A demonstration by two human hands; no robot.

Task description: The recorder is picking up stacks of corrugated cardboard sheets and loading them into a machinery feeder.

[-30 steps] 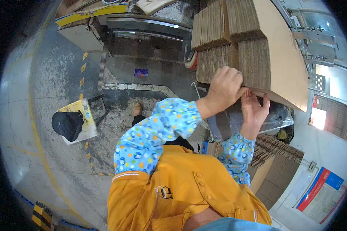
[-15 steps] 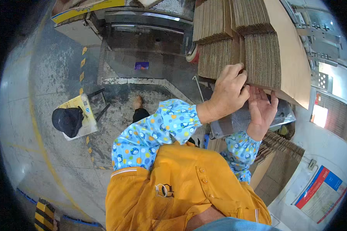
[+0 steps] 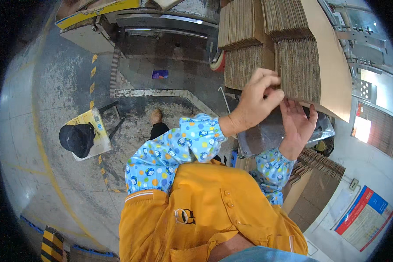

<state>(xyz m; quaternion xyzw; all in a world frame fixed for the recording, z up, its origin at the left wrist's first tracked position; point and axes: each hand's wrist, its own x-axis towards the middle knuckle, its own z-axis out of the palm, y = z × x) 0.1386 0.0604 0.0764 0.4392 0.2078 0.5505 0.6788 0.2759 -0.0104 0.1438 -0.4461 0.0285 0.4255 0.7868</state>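
Observation:
A thick stack of flat corrugated cardboard sheets (image 3: 299, 65) stands on edge in front of me, above a shiny metal table (image 3: 266, 133). My left hand (image 3: 255, 100), coming out of a blue dotted sleeve, pinches the lower edge of several sheets with thumb and fingers. Just to its right, my right hand (image 3: 298, 124) lies with a flat palm and straight fingers against the underside of the same stack. A second bundle of sheets (image 3: 240, 26) stands to the left of the stack.
A black cap (image 3: 76, 139) rests on a yellow stool (image 3: 96, 126) at the left. A machine with a yellow edge (image 3: 118, 8) runs along the top. More cardboard (image 3: 321, 163) leans at the lower right beside a wall poster (image 3: 364, 218). A blue scrap (image 3: 160, 74) lies on the floor.
My left hand has shifted from a flat grasp over the stack's corner to a pinch on its lower edge. My right hand has slid slightly right under the sheets.

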